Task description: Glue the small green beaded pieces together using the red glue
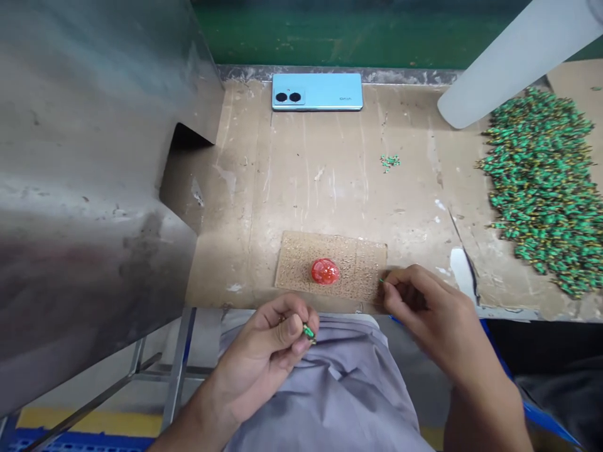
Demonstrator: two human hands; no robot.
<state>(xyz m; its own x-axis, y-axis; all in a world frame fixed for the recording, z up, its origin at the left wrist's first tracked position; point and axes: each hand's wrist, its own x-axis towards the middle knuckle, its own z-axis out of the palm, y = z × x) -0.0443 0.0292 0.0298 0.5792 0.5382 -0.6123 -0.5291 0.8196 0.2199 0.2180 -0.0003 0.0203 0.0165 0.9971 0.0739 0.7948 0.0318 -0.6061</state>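
Observation:
My left hand (pixel 268 339) is closed in front of the worktop edge, over my lap. Its fingertips hold a small green and gold part (pixel 308 333); whether there is more than one cannot be told. To the right, my right hand (pixel 436 311) is pinched at the edge of a pitted brown cardboard piece (pixel 362 273). A thin green tip (pixel 382 280) sticks out from its thumb and forefinger. On the cardboard sits a shiny red rounded lump (pixel 325 271), between the two hands and touched by neither.
A big heap of green and gold parts (pixel 546 194) lies at the right, with a few small green bits (pixel 390 162) mid-worktop. A light blue phone (pixel 325 92) lies at the back. A white tube (pixel 509 63) slants in; a metal housing (pixel 94 188) stands left.

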